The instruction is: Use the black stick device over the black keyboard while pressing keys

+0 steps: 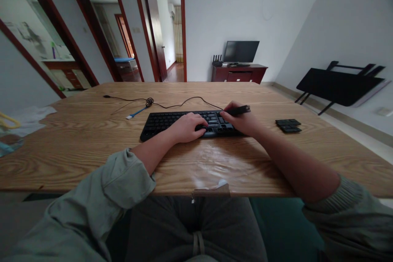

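Note:
A black keyboard lies lengthwise on the wooden table in front of me. My left hand rests over its middle, fingers bent on the keys and the thumb apart from them at the near edge. Over the keyboard's right end, my right hand is closed round a slim black tool, one end of which sticks out to the right. Its other end is hidden by the fingers, so I cannot tell its exact kind. Several loose black keycaps lie grouped on the table to the right.
Behind the keyboard runs a thin black cable, bundled at one spot. Near it lies a blue strip with a white end. White plastic sits at the table's left edge. Brown tape covers part of the front edge.

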The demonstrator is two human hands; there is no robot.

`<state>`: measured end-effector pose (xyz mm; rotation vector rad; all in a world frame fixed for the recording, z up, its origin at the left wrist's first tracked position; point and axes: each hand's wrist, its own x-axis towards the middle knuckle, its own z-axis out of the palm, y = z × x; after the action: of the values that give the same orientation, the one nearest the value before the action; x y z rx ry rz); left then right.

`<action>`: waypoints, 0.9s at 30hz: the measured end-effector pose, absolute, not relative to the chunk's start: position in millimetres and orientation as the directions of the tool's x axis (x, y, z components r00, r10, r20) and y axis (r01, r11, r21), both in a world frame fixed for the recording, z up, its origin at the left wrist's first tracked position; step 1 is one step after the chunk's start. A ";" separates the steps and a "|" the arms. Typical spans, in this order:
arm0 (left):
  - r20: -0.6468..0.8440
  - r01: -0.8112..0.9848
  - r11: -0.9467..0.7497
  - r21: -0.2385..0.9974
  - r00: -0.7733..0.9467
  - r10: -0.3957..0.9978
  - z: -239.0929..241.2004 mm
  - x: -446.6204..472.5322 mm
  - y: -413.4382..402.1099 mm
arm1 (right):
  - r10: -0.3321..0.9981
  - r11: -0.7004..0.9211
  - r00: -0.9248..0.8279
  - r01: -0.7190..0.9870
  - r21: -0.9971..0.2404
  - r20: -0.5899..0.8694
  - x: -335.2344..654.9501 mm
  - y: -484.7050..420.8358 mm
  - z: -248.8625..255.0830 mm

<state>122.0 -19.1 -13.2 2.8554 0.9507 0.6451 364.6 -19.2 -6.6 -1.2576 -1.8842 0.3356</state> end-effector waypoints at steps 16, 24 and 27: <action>0.357 0.571 -0.818 0.069 0.751 0.555 -13.6 137.8 -25.8 | 0.838 0.420 -0.068 0.713 -0.562 0.541 350.2 -24.3 -12.8; 0.332 0.579 -0.815 0.022 0.765 0.552 -18.3 146.6 -27.3 | 0.875 0.368 -0.048 0.713 -0.597 0.481 367.3 -24.3 -9.5; 0.344 0.580 -0.815 0.017 0.762 0.549 -18.7 147.6 -26.9 | 0.859 0.397 -0.040 0.683 -0.613 0.511 365.8 -22.8 -13.6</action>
<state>147.6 -26.9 -18.7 3.0334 0.9738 0.5457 365.8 -22.8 -13.6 -1.3445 -1.7780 0.2517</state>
